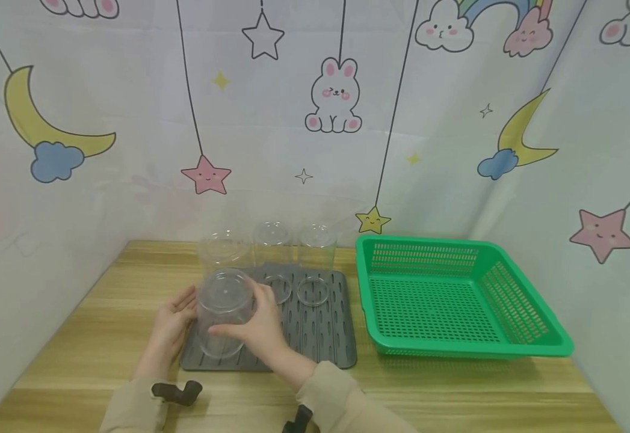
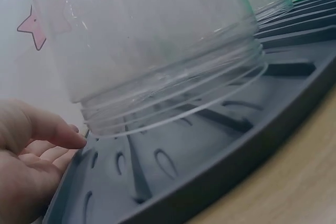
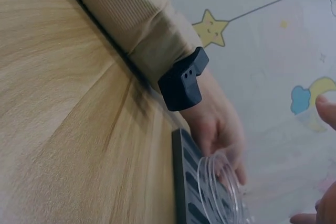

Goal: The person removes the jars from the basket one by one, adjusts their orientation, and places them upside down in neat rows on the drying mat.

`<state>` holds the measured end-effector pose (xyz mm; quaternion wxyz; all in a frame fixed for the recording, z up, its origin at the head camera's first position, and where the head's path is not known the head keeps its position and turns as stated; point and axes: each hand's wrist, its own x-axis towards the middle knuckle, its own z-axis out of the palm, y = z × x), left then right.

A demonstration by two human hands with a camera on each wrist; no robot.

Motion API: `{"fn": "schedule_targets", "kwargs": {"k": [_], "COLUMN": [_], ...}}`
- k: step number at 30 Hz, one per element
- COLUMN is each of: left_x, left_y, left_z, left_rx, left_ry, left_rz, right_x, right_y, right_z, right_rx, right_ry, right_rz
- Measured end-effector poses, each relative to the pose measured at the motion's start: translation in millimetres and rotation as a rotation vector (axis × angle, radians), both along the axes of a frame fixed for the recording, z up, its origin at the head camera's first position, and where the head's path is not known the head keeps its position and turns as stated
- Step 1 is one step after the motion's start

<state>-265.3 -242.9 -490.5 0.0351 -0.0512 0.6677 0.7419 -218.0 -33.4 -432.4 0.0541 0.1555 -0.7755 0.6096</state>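
Note:
An upside-down clear plastic jar (image 1: pixel 224 322) is in my right hand (image 1: pixel 263 328), whose thumb and fingers grip its side. Its mouth faces down over the front left of a grey slotted drying mat (image 1: pixel 315 337). In the left wrist view the jar (image 2: pixel 152 35) tilts slightly above the mat; whether its rim touches the mat is hard to tell. My left hand (image 1: pixel 171 325) is beside the jar on the left, fingers relaxed, near the mat's edge. More clear jars, a left one (image 1: pixel 222 248), a middle one (image 1: pixel 272 243) and a right one (image 1: pixel 317 243), stand inverted behind.
A green plastic basket (image 1: pixel 369 300) with perforated sides stands on the wooden table (image 1: pixel 92 325), right of the mat. Behind the table hangs a white cloth (image 1: pixel 147 120) printed with stars, moons and rabbits. Black straps are on both wrists.

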Motion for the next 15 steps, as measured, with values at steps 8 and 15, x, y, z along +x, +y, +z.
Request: {"fn": "schedule_targets", "kwargs": {"k": [8,15], "left_x": [-1.1,-0.8], "left_y": [2.6,3.6], "left_z": [-1.6,-1.4], "left_rx": [-0.023,-0.071], "left_ry": [-0.003,-0.026], "left_rz": [0.037,0.071], "right_x": [-0.8,-0.3], "right_y": [-4.5,-9.3], "right_z": [-0.4,-0.8], "right_rx": [0.026,0.050], "right_ry": [0.016,0.015], "right_rz": [0.004,0.000]}}
